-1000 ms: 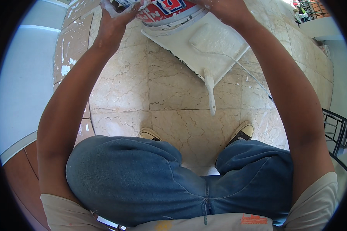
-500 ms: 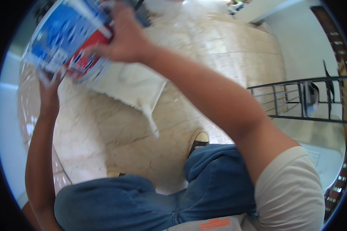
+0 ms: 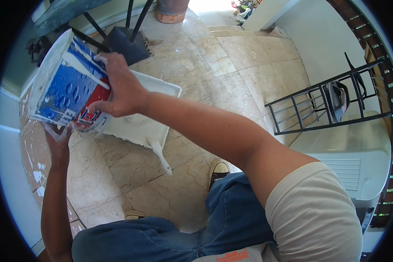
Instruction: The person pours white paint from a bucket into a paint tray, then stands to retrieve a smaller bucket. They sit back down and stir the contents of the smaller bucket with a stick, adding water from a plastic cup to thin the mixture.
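Tilted between my two hands is a plastic paint bucket (image 3: 67, 94), blue and red with white paint smeared on its side and edge. My right hand (image 3: 122, 87) grips the side away from the wall, thumb and fingers spread around it. My left hand (image 3: 59, 133), with white paint on the fingers, supports the bucket from below; its fingers are partly hidden. Behind the bucket, a white paint tray (image 3: 172, 91) lies on the floor, partly covered by my right hand and forearm. A paintbrush (image 3: 160, 157) with a white handle rests over the tray's near edge.
Paint spatters mark the brown tiles (image 3: 37, 159) along the left wall. A table with dark metal legs (image 3: 137, 19) and a terracotta pot (image 3: 170, 13) stand at the back. On the right, a black metal rack (image 3: 301, 111) holds a clothes iron (image 3: 336, 102) beside a white appliance (image 3: 358, 153).
The bucket and both hands appear lower in the picture as the view has shifted. Both hands keep their hold on the tilted bucket.
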A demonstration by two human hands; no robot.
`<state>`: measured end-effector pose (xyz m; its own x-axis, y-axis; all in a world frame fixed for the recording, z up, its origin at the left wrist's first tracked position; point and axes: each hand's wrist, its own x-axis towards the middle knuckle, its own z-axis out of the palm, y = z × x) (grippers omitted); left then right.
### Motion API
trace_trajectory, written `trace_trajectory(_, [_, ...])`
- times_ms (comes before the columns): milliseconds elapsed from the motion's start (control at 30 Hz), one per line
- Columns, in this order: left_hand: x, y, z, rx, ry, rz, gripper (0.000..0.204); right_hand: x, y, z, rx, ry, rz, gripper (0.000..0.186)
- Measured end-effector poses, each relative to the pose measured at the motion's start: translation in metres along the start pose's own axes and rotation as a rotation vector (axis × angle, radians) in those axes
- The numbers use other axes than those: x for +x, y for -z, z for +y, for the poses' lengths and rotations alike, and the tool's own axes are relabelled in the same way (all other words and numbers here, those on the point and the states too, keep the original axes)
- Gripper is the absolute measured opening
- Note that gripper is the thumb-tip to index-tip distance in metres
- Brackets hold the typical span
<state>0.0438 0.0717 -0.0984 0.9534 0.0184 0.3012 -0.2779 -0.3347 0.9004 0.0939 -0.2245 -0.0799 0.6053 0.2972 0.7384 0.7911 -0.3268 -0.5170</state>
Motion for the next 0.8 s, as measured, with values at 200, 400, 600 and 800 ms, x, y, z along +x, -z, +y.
trace_trajectory(200, [-0.007,0.001,-0.014,-0.039,0.052,-0.042,0.114,-0.011,0.003,-0.001,0.052,-0.018,-0.021,0.120])
trace_trajectory(400, [-0.028,-0.021,-0.011,-0.104,0.115,-0.026,0.100,-0.032,0.009,0.006,0.071,-0.048,-0.079,0.118])
trace_trajectory(600, [-0.016,-0.032,0.023,0.049,0.153,-0.068,0.102,-0.025,0.002,0.018,0.017,0.041,-0.037,0.111])
trace_trajectory(800, [-0.003,-0.029,0.042,0.080,-0.009,-0.154,0.104,-0.008,0.010,0.007,-0.009,0.014,-0.156,0.102])
